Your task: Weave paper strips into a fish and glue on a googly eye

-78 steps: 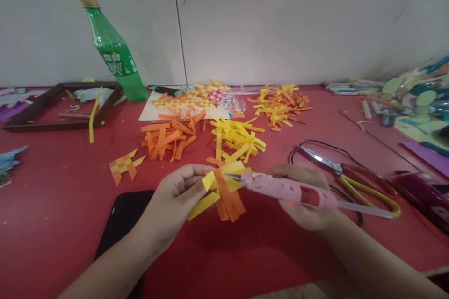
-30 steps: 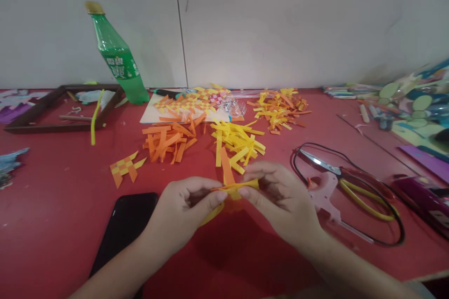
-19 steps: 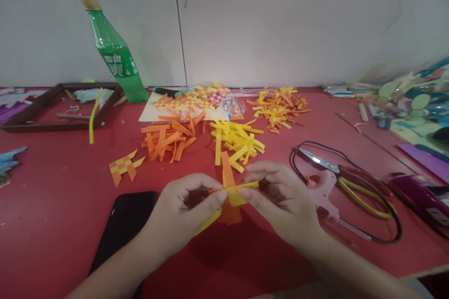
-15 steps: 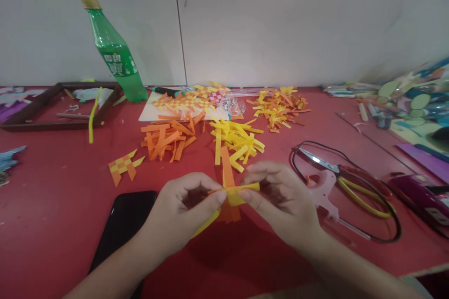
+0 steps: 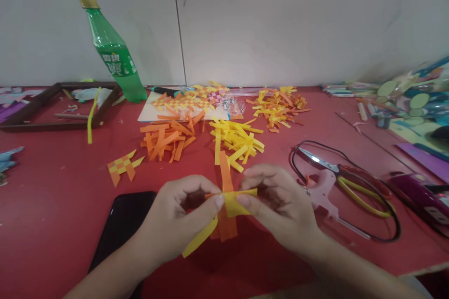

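Weave (image 5: 231, 205) of orange and yellow paper: one, at the clock's centre, between left hand (image 5: 185, 210) and right hand (image 5: 280, 208), over red tabletop (image 5: 63, 205). Orange strip (image 5: 226, 175) points to twelve; yellow strip (image 5: 199, 240) hangs toward seven.

Left hand: thumb and fingertips pinched together on the nine o'clock edge.
Right hand: thumb pressed on the three o'clock edge, fingers half-curled behind.

Yellow pile (image 5: 238, 138): twelve.
Orange pile (image 5: 166, 138): between ten and eleven.
Mixed pile (image 5: 277, 107): one, farther out.
Fish (image 5: 122, 166), checkered paper: ten.
Frame (image 5: 45, 126), dark: ten, beyond the fish.
Bottle (image 5: 122, 60), green, capped: eleven.
Phone (image 5: 124, 217), black: toward nine, partly hidden by left forearm (image 5: 119, 261).
Glue gun (image 5: 323, 190), pink: three.
Scissors (image 5: 331, 166): just beside it, between two and three.
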`<state>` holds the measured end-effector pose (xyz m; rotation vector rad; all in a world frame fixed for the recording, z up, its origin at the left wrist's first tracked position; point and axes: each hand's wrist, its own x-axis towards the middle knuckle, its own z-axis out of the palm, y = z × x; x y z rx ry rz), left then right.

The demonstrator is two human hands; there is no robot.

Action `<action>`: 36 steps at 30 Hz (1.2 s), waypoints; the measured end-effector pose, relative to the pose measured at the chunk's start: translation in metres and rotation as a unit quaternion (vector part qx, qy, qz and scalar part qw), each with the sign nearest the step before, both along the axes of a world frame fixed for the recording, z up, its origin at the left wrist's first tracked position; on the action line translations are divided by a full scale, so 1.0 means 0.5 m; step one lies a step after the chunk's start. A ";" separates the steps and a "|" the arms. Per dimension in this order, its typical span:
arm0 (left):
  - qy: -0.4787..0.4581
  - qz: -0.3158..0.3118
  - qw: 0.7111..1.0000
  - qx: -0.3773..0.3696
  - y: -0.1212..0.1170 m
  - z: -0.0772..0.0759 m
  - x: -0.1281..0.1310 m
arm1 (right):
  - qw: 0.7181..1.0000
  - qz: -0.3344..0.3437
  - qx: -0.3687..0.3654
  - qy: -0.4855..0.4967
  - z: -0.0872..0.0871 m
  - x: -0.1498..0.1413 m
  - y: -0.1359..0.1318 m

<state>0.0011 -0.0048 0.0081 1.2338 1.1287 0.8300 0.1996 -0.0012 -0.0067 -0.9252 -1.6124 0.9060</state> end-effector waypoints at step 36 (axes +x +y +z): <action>-0.172 -0.035 0.981 -0.085 0.012 -0.003 0.007 | 0.991 -0.020 -0.117 0.058 0.012 0.001 0.008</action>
